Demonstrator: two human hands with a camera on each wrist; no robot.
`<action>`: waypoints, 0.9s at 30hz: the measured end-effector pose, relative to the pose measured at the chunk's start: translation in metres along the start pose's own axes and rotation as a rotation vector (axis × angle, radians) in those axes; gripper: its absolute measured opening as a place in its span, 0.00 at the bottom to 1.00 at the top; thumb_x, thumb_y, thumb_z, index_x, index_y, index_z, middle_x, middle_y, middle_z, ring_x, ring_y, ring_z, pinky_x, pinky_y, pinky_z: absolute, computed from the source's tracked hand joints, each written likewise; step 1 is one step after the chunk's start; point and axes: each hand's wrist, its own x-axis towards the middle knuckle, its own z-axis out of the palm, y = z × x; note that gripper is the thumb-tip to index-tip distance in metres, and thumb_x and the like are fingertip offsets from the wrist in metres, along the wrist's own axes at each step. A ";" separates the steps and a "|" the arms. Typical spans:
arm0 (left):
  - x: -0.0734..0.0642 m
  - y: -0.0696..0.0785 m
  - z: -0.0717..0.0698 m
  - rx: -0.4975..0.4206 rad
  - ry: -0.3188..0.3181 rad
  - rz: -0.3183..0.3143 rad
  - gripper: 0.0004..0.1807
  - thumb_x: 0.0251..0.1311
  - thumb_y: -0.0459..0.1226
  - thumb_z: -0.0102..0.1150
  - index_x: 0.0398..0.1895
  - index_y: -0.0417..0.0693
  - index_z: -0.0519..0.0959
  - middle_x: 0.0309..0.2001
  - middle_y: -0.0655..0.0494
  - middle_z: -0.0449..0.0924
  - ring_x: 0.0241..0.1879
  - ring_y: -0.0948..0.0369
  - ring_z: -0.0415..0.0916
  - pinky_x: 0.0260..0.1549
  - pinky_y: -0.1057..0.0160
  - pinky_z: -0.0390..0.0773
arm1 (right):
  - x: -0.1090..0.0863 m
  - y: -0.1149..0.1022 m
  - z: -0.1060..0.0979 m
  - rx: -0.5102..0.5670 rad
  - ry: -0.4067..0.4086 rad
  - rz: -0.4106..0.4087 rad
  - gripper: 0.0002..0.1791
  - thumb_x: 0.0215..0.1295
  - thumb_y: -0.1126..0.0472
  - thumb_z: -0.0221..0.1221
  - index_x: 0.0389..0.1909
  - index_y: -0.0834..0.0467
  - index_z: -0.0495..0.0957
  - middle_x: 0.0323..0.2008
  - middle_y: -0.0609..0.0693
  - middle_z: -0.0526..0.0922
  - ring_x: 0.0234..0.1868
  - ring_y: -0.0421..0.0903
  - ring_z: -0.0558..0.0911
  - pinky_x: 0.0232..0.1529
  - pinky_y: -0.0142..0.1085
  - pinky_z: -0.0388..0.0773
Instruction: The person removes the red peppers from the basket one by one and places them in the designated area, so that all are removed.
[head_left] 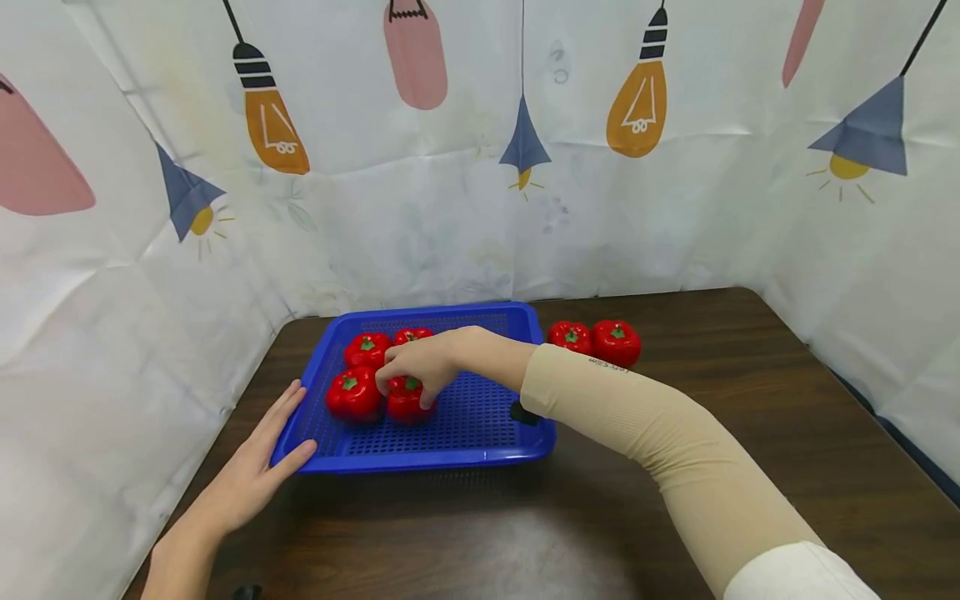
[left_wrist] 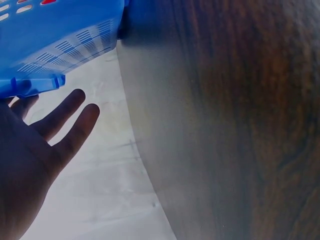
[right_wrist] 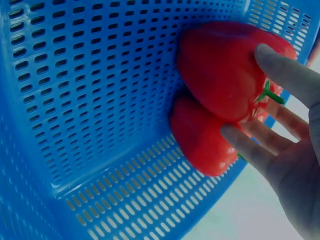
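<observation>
A blue perforated plastic basket (head_left: 420, 460) stands on the table with several red bell peppers in its left part. My right hand (head_left: 423, 362) reaches in from above and grips the front bell pepper (head_left: 408, 408). In the right wrist view the thumb lies on one side of that bell pepper (right_wrist: 215, 70) and the fingers on the other, near its green stem. Beside it sits another bell pepper (head_left: 354, 395); more are partly hidden behind my hand. My left hand (head_left: 243, 483) rests at the basket's left rim, fingers extended; the left wrist view shows the fingers spread (left_wrist: 70, 132).
Two bell peppers (head_left: 570, 335) (head_left: 617, 342) stand on the dark wooden table (head_left: 720, 350) right of the basket, behind my right forearm. A white patterned cloth (head_left: 450, 225) hangs around the table's back and sides. A small black object (head_left: 247, 592) shows at the bottom edge.
</observation>
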 end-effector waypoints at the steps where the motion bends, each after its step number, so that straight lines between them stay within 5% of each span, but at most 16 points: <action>1: 0.000 0.000 0.000 -0.001 0.001 0.000 0.42 0.74 0.38 0.57 0.84 0.56 0.48 0.83 0.52 0.41 0.79 0.40 0.41 0.62 0.81 0.41 | 0.000 0.000 0.000 0.006 -0.007 -0.001 0.27 0.65 0.58 0.71 0.62 0.46 0.73 0.57 0.46 0.70 0.55 0.41 0.70 0.47 0.31 0.74; 27: 0.000 0.002 0.001 0.000 -0.002 -0.002 0.42 0.73 0.38 0.58 0.84 0.56 0.48 0.83 0.53 0.40 0.79 0.41 0.41 0.62 0.81 0.41 | -0.022 -0.003 -0.003 0.025 -0.096 0.021 0.27 0.65 0.64 0.69 0.61 0.45 0.72 0.58 0.46 0.69 0.54 0.42 0.71 0.44 0.32 0.76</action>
